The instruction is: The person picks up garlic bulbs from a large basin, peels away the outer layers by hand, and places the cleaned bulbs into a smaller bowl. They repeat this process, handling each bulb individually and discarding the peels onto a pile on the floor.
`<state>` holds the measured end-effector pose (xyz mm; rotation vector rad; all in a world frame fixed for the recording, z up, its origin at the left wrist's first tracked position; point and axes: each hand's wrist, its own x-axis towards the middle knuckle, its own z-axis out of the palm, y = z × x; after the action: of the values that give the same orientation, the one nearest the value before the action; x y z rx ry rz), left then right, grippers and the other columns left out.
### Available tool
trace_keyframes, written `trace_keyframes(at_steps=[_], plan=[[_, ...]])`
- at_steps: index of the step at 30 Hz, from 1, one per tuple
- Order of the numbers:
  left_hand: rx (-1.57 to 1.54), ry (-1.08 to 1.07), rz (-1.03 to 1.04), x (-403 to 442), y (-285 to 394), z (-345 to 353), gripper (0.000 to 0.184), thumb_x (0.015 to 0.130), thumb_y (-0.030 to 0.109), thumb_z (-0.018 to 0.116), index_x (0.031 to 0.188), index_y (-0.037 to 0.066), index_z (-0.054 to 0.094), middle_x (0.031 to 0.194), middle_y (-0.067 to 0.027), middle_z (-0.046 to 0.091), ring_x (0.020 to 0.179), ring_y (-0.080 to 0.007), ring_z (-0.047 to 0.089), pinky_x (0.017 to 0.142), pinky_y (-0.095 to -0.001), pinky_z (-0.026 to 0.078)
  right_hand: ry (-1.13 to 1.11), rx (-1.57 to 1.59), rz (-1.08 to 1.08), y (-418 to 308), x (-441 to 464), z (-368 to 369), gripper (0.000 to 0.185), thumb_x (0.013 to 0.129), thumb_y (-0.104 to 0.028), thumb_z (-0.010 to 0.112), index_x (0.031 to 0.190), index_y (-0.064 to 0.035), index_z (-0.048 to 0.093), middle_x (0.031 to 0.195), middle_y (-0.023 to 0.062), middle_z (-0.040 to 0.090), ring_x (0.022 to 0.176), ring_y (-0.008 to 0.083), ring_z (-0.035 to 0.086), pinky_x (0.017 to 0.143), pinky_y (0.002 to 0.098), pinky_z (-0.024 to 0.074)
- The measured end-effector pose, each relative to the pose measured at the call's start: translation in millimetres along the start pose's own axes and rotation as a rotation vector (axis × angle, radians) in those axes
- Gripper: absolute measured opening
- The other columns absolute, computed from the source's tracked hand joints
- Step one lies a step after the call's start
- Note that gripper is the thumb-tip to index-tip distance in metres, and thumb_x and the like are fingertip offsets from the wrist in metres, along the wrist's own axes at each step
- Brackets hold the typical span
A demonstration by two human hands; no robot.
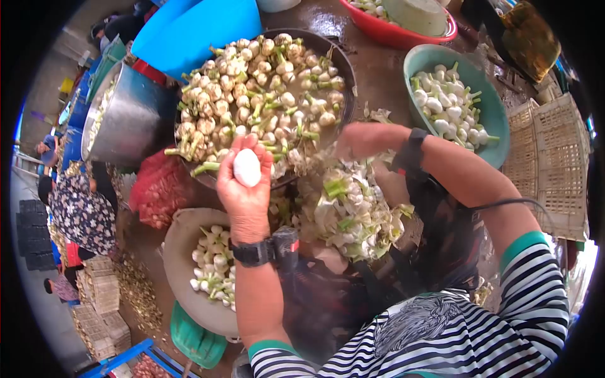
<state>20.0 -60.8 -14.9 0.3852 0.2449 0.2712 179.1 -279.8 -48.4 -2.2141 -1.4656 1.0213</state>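
My left hand (242,201), palm up with its fingers curled, holds a smooth white garlic bulb (247,167). Just beyond it is a wide dark basin (348,69) heaped with garlic bulbs (242,82), many of them dirty with green stems. Smeared by motion, my right hand (365,140) hovers at the basin's right edge, over a pile of peeled garlic skins (356,211) in front of my body. What its fingers hold, if anything, I cannot make out.
A green basin (498,120) at right and a pale basin (179,271) at left hold whiter bulbs. A red basin (409,36), blue tub (201,31), metal pot (135,120), red net sack (161,189) and plastic crates (548,157) stand around. Other people (85,205) sit far left.
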Motion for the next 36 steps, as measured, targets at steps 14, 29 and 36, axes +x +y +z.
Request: trace_keyframes(at_steps=[14, 29, 36], plan=[[0.246, 0.263, 0.185, -27.2, 62.2, -48.5, 0.030, 0.089, 0.019, 0.047, 0.111, 0.000, 0.055, 0.096, -0.0118, 0.064, 0.081, -0.0235, 0.063, 0.071, -0.0360, 0.054, -0.213, -0.286, 0.350, 49.5, 12.0, 226.5, 0.049, 0.070, -0.017, 0.055, 0.118, -0.0123, 0.056, 0.146, 0.0133, 0.020, 0.130, 0.0374, 0.023, 0.102, 0.0529, 0.0265], [0.346, 0.407, 0.207, -32.2, 61.8, -49.5, 0.025, 0.090, 0.022, 0.052, 0.103, 0.001, 0.057, 0.085, -0.0099, 0.064, 0.066, -0.0199, 0.062, 0.062, -0.0331, 0.054, 0.605, -0.124, 0.280, -22.8, 81.9, 98.1, 0.042, 0.075, -0.029, 0.069, 0.112, -0.0125, 0.057, 0.106, 0.0160, 0.058, 0.104, 0.0351, 0.048, 0.089, 0.0405, 0.0410], [0.355, 0.451, 0.236, -42.0, 68.1, -58.0, 0.020, 0.088, 0.020, 0.055, 0.096, 0.003, 0.061, 0.082, -0.0088, 0.064, 0.065, -0.0187, 0.062, 0.060, -0.0314, 0.053, 0.763, 0.146, 0.076, -13.1, 97.8, 118.1, 0.014, 0.066, 0.000, 0.061, 0.073, -0.0086, 0.069, 0.070, 0.0113, 0.065, 0.065, 0.0258, 0.062, 0.062, 0.0336, 0.0506]])
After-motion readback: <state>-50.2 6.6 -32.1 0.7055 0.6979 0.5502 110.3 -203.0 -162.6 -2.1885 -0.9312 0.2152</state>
